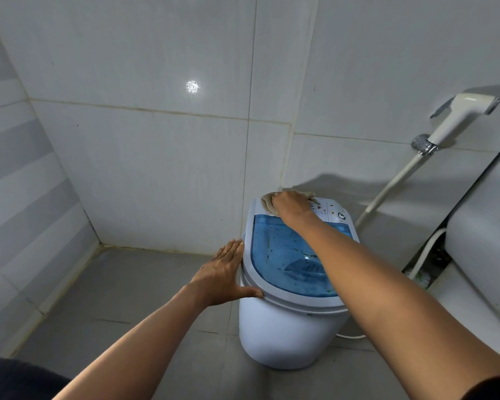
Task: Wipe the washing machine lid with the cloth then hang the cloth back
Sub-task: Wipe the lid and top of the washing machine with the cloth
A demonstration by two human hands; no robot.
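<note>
A small white washing machine (pixel 283 333) stands on the grey floor, with a see-through blue lid (pixel 283 252) speckled with dirt. My right hand (pixel 293 206) presses a beige cloth (pixel 267 203) flat onto the white control panel at the far end of the lid; most of the cloth is hidden under the hand. My left hand (pixel 224 272) rests flat with spread fingers against the machine's left rim, thumb on the front edge, holding nothing.
White tiled walls close in behind and on the left. A white bidet sprayer (pixel 459 114) with its hose hangs on the wall at right. A white toilet tank (pixel 485 226) stands right of the machine. A white cord (pixel 352 336) lies on the floor.
</note>
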